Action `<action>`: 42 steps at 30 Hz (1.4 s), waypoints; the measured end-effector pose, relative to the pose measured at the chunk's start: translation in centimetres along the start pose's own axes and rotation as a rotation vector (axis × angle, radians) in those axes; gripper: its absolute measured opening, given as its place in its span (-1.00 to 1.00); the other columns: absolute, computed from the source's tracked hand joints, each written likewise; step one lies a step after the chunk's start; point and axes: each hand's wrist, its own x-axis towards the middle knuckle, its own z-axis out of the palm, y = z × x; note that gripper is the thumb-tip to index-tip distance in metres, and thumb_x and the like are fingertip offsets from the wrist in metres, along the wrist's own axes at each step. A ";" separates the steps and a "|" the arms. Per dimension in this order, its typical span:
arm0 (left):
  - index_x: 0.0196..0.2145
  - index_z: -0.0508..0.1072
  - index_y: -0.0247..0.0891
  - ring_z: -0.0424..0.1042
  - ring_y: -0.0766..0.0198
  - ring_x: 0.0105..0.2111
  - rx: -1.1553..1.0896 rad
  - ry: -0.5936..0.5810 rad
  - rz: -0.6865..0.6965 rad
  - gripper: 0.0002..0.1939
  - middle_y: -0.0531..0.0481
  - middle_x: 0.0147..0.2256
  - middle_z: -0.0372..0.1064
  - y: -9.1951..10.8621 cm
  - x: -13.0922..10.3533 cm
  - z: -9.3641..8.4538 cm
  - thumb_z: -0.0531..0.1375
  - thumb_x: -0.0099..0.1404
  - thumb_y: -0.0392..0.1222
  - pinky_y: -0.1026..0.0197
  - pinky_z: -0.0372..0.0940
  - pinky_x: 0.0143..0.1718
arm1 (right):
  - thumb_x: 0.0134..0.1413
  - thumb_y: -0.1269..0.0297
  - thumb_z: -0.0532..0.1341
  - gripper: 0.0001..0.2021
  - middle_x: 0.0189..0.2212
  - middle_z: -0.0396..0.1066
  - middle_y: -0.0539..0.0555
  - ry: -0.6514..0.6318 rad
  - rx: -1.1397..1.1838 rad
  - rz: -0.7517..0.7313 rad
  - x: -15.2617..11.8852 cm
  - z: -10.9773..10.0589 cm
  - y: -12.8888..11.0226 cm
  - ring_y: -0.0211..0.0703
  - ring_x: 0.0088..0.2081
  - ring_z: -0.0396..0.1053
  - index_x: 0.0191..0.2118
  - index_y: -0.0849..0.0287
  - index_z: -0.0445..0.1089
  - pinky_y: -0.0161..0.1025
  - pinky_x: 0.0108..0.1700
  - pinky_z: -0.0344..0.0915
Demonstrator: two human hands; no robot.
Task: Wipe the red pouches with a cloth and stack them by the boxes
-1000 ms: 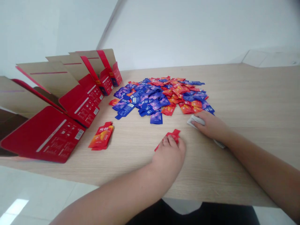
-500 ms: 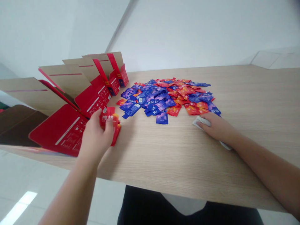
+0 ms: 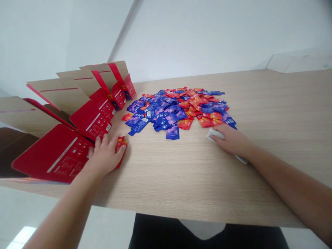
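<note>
My left hand (image 3: 102, 157) rests low at the left with its fingers spread. Its thumb touches a small stack of red sachets (image 3: 120, 141) on the table, partly hidden by the hand. Right beside its fingertips stands the nearest red box (image 3: 58, 155), lid up. My right hand (image 3: 230, 140) is closed around a folded white cloth or tissue (image 3: 213, 133) and lies on the table. Just beyond it spreads a heap of blue and red sachets (image 3: 168, 112); a single blue sachet (image 3: 172, 132) lies at its front edge.
Several open red boxes (image 3: 119, 97) stand in a row along the table's left side, with raised cardboard lids (image 3: 64, 91). A pale wall (image 3: 207, 38) bounds the wooden table (image 3: 166, 180) at the back. A whitish object (image 3: 287, 64) sits at the back right.
My left hand has lowered and spread its fingers, letting go of the red sachet, which is now down by the stack. My right hand keeps its hold. The view has shifted slightly.
</note>
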 end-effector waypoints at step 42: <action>0.25 0.44 -0.28 0.48 -0.19 0.15 -0.247 -0.010 0.388 -0.35 -0.45 0.22 0.33 37.5 27.9 6.9 -0.02 0.57 0.29 -0.11 0.31 0.24 | 0.44 0.18 0.20 -0.70 0.09 0.47 0.21 -0.078 0.119 -0.023 -0.3 -1.7 -1.9 0.12 0.07 0.44 0.18 0.11 0.45 -0.02 0.09 0.33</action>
